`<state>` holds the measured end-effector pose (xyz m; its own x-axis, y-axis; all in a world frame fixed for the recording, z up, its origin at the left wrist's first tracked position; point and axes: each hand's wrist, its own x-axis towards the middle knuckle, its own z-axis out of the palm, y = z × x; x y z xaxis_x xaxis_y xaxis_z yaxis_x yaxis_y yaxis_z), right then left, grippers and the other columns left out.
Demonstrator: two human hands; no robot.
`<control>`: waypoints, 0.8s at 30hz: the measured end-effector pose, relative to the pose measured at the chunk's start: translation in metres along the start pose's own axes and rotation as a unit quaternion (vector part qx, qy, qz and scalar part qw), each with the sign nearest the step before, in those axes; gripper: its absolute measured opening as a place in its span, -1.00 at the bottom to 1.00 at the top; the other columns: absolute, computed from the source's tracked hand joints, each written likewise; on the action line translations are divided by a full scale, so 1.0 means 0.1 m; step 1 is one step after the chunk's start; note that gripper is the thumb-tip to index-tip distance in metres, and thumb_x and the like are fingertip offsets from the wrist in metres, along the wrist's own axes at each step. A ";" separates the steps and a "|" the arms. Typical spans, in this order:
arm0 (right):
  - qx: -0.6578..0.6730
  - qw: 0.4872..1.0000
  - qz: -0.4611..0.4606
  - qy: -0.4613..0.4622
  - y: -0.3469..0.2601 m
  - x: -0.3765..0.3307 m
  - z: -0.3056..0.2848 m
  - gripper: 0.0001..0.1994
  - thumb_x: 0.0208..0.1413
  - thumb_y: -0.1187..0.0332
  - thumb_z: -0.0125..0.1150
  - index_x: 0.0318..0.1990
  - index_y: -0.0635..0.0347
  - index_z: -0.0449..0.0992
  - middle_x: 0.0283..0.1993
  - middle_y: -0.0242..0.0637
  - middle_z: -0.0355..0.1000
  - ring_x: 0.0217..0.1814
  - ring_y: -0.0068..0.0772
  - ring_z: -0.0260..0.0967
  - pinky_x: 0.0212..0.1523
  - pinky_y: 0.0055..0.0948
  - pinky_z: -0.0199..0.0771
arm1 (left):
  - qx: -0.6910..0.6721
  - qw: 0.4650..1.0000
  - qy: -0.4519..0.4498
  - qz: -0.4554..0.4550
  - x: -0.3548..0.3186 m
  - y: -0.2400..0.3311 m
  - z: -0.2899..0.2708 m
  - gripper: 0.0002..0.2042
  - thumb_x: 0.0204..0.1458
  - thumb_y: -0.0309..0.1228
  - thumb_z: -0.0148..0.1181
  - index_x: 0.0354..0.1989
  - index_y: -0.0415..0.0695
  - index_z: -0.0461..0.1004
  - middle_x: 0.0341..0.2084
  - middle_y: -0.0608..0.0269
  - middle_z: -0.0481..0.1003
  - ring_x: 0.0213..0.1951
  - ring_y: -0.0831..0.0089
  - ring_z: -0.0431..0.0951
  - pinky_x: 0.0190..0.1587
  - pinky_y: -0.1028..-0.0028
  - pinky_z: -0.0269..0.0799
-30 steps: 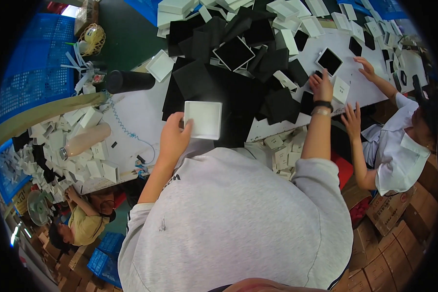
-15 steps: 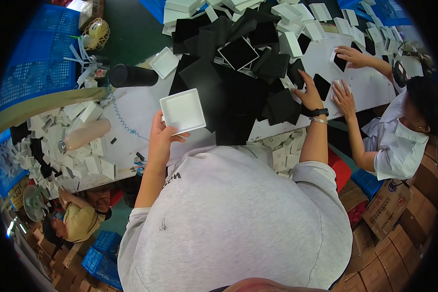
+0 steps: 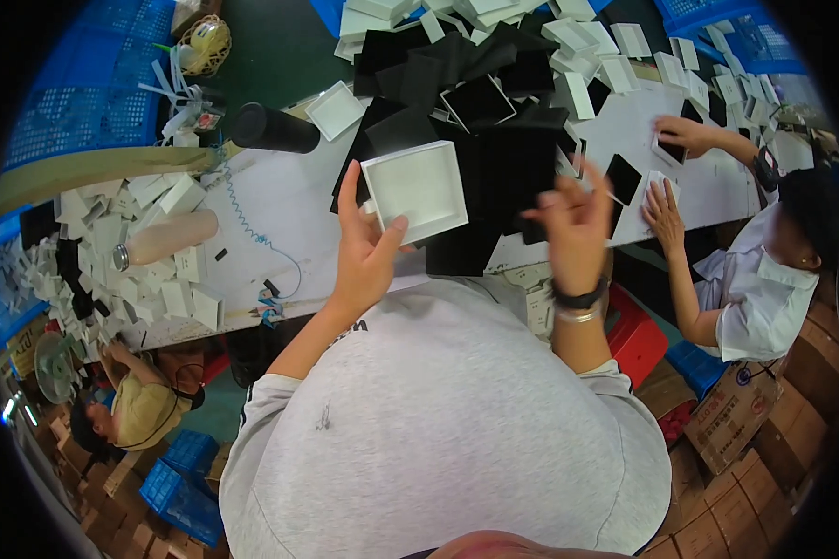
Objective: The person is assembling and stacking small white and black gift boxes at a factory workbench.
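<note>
My left hand (image 3: 365, 265) grips an open white box half (image 3: 416, 191) by its left side and lower corner, with its shallow inside turned up. My right hand (image 3: 573, 228) is over the right part of the black sheets, smeared by motion. Something dark shows by its fingertips, but whether the fingers hold it I cannot make out. Beneath and beyond both hands lies a heap of black sheets (image 3: 429, 79). A black-lined box half (image 3: 478, 102) rests on that heap, and another white box half (image 3: 336, 111) sits to its left.
White boxes (image 3: 578, 47) are piled at the back, with more (image 3: 172, 279) on the left around a pink bottle (image 3: 170, 237). A black cylinder (image 3: 275, 129) lies near a coiled blue cord (image 3: 242, 210). At right, a co-worker's hands (image 3: 664, 210) handle boxes. A red stool (image 3: 634, 326) stands below.
My left hand has brought the white box half to the right and closer. My right hand has come back from the black sheets toward me. The co-worker's far hand has shifted slightly.
</note>
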<state>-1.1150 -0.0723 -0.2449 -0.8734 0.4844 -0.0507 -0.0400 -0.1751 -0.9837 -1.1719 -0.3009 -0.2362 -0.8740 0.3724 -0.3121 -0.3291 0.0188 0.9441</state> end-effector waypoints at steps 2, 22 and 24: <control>0.003 0.998 0.038 -0.060 0.05 -0.17 0.28 -0.46 0.00 0.70 0.09 0.18 0.15 0.26 -0.16 -0.41 0.29 -0.31 -0.69 0.30 -0.26 -0.62 0.52 | 0.006 0.998 0.005 0.062 -0.03 -0.17 0.01 -0.28 0.13 -0.50 -0.06 0.35 -0.14 -0.40 0.12 0.00 0.21 0.05 0.33 0.35 0.01 0.42 0.31; -0.246 0.953 -0.125 -0.124 0.34 -0.26 0.51 -0.57 0.13 0.48 0.05 0.16 0.31 0.20 0.00 -0.01 0.35 -0.07 -0.19 0.42 -0.09 -0.41 0.42 | -0.002 0.999 -0.032 0.014 -0.06 -0.09 0.02 -0.46 0.11 -0.38 0.11 0.18 -0.23 0.00 -0.01 0.11 0.28 0.01 0.44 0.30 0.07 0.45 0.21; -0.262 0.948 -0.142 -0.112 0.33 -0.27 0.59 -0.57 0.12 0.47 0.06 0.16 0.31 0.20 -0.01 0.00 0.36 -0.11 -0.17 0.44 -0.12 -0.41 0.44 | 0.087 0.994 0.068 0.017 0.00 -0.10 0.09 -0.61 0.08 -0.36 0.17 0.00 -0.23 0.19 -0.17 0.20 0.38 -0.14 0.49 0.37 -0.07 0.52 0.30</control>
<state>-1.1215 -0.1414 -0.2660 -0.9469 0.2440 0.2096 -0.0939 0.4136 -0.9056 -1.1654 -0.2923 -0.2448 -0.9274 0.2476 -0.2803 -0.2423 0.1730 0.9546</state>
